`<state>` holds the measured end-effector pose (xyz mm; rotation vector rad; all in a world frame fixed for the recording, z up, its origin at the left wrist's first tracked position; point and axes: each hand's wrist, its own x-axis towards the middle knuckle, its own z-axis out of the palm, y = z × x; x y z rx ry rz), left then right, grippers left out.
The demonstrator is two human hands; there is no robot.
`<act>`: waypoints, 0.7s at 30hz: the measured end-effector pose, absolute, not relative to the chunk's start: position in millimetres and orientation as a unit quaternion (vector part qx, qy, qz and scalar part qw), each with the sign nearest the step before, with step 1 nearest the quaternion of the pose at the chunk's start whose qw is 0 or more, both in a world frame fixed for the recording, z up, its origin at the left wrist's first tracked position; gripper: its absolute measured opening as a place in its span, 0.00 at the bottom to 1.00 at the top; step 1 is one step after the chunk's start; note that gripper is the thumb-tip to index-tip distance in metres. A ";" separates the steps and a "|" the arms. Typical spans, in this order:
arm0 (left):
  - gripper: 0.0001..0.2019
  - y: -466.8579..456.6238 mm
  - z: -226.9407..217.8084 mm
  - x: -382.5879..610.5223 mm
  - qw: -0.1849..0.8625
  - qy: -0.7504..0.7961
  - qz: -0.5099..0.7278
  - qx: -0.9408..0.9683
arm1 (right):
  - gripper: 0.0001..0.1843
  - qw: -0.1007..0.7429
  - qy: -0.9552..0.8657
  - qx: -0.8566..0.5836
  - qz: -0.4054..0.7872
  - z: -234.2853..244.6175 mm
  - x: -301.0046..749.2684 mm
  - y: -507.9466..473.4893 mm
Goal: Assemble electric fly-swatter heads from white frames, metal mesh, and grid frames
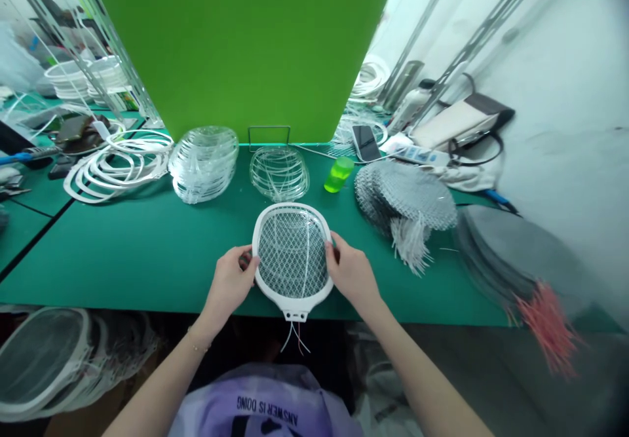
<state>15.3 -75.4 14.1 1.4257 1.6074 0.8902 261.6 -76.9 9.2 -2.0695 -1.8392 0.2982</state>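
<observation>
A white oval racket frame (293, 257) with metal mesh inside lies on the green table (122, 253) near its front edge, thin wires trailing from its lower end. My left hand (230, 283) grips the frame's left rim with curled fingers. My right hand (350, 272) presses on the right rim, fingers closed on it.
Behind the frame stand stacks of clear plastic grids (204, 162), (279, 171), white frame rings (118, 162), a green bottle (338, 175), and piles of grey mesh (407, 198). A green divider (240, 44) rises at the back. A phone (366, 142) and a bag (462, 126) lie right.
</observation>
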 end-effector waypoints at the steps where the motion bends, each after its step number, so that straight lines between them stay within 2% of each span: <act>1: 0.14 -75.6 12.0 14.1 0.382 0.632 0.352 0.575 | 0.25 0.156 -0.651 -0.739 0.084 7.4 259.4 -77.2; 5: 0.15 -80.9 5.2 13.0 0.261 0.623 0.325 0.662 | 0.23 0.116 -0.656 -0.745 0.006 2.1 252.8 -81.2; 10: 0.23 -87.2 3.7 28.9 0.069 0.583 0.255 0.768 | 0.22 0.106 -0.662 -0.742 0.010 -0.6 253.8 -82.6; 14: 0.27 -87.0 -0.8 43.0 0.062 0.468 0.162 0.866 | 0.24 0.107 -0.674 -0.731 0.015 -2.0 259.1 -78.7; 21: 0.28 -88.0 -8.2 44.8 0.055 0.474 0.135 0.868 | 0.36 0.181 -0.723 -0.665 -0.042 -10.2 239.7 -104.2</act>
